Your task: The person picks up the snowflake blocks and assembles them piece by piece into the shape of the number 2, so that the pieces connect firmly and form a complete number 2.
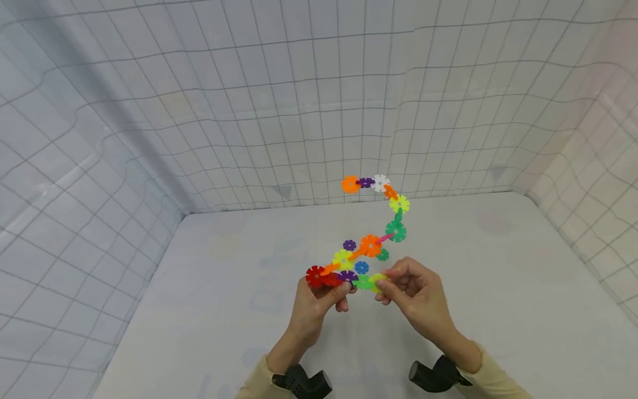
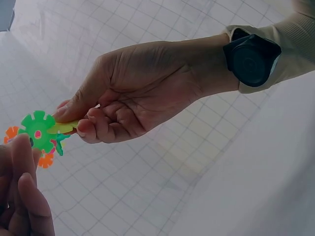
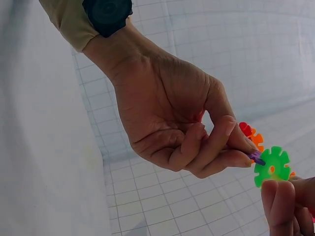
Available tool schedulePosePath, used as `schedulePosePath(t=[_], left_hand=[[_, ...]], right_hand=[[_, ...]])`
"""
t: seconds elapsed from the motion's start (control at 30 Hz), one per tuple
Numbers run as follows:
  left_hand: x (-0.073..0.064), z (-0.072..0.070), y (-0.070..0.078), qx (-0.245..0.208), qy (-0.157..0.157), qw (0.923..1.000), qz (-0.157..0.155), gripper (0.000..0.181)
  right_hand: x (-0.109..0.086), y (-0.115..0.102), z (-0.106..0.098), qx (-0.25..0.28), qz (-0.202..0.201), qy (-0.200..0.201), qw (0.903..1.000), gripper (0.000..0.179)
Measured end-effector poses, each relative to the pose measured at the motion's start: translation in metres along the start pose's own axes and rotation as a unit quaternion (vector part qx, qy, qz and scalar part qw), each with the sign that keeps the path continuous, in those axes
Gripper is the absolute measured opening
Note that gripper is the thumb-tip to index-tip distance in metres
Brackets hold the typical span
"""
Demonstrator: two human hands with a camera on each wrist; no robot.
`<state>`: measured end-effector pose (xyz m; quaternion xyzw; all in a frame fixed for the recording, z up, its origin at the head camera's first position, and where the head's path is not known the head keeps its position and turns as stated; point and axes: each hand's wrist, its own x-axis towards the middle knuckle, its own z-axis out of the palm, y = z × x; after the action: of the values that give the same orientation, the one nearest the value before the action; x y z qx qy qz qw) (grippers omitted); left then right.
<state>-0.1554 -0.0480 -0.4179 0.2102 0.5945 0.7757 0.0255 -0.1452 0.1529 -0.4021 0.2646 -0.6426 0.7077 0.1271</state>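
Both hands hold a chain of interlocked plastic snowflake discs. My left hand [image 1: 308, 313] pinches the purple disc [image 1: 347, 277] between thumb and fingers, beside the red discs [image 1: 316, 276]. At the other side my right hand [image 1: 421, 302] pinches the yellow end disc [image 1: 377, 282], which meets a light green disc [image 1: 364, 282]. From the red discs the chain runs back through orange and yellow, then curves past a green disc [image 1: 396, 231] to an orange end disc [image 1: 350, 184]. In the left wrist view, the right hand grips the yellow disc [image 2: 64, 127]; fingertips partly cover the discs.
Small purple [image 1: 349, 245], blue [image 1: 361, 267] and teal [image 1: 382, 254] discs show near the chain; whether they are joined to it I cannot tell. A white table surface [image 1: 224, 310] lies beneath. Grid-patterned curtains [image 1: 309, 100] stand at the back and sides.
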Motion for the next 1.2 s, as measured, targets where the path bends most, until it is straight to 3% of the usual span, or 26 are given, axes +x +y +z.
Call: schedulePosePath(t=[0.27, 0.57, 0.8, 1.2], left_hand=[[0.0, 0.004, -0.005, -0.004, 0.029, 0.9993, -0.025, 0.02], [0.0, 0.009, -0.008, -0.026, 0.044, 0.9974, -0.051, 0.026], [-0.001, 0.01, -0.009, -0.019, 0.061, 0.9958, -0.066, 0.026], [0.0, 0.009, -0.01, -0.036, 0.133, 0.9873, -0.078, 0.01]], right_hand=[[0.003, -0.002, -0.003, -0.025, -0.002, 0.004, 0.9997, 0.011], [0.001, -0.001, -0.005, -0.083, -0.001, 0.006, 0.9965, 0.018], [0.003, -0.002, -0.004, -0.075, -0.011, -0.001, 0.9971, 0.018], [0.004, 0.008, -0.001, -0.066, 0.011, -0.016, 0.9976, 0.015]])
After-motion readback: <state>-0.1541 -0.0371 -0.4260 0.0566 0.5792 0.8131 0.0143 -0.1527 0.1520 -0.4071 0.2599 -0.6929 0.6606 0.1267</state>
